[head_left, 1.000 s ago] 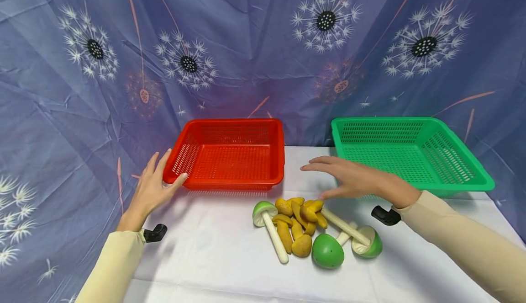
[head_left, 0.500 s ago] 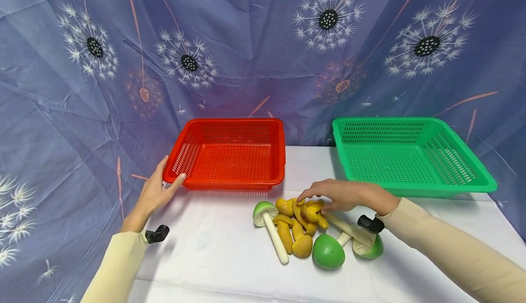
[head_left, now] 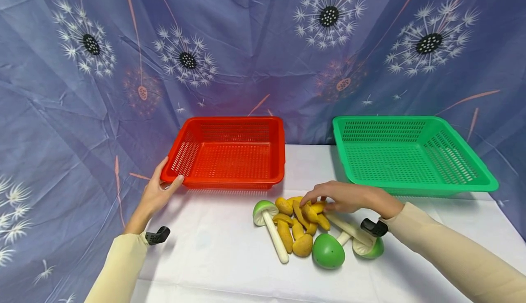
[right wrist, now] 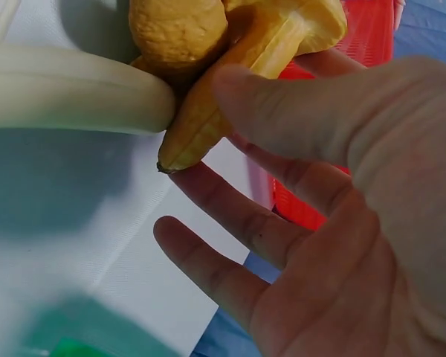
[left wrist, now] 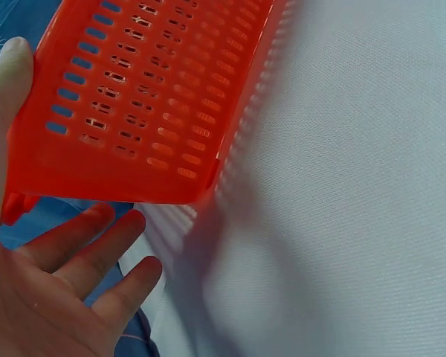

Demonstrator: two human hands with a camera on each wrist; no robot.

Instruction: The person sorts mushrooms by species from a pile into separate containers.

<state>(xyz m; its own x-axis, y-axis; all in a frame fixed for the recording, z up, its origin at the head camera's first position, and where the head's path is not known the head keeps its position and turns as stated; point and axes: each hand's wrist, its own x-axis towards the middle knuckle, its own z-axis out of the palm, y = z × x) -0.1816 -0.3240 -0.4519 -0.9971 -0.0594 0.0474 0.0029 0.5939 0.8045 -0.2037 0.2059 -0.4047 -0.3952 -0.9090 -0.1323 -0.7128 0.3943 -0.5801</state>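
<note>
Left hand (head_left: 157, 196): relaxed, touching red basket (head_left: 231, 162)
Right hand (head_left: 344, 196): pinching yellow mushroom (right wrist: 197, 123)
Green-capped mushroom (right wrist: 67, 89): abutting stem could snag your lift

A staged tabletop recording spot: a creased blue-violet fabric backdrop (head_left: 250, 42) printed with large white dandelion heads hangs behind the table, and the kind of room beyond it cannot be told. White cloth (head_left: 205, 252) covers the work surface. Set out on it are a red slotted plastic basket (head_left: 230, 182), a green slotted plastic basket (head_left: 423, 185) and artificial-looking yellow mushrooms (head_left: 302, 245) and green-capped mushrooms (head_left: 328, 251). Small black cameras (head_left: 158, 235) sit at both wrists of a cream-sleeved person
</note>
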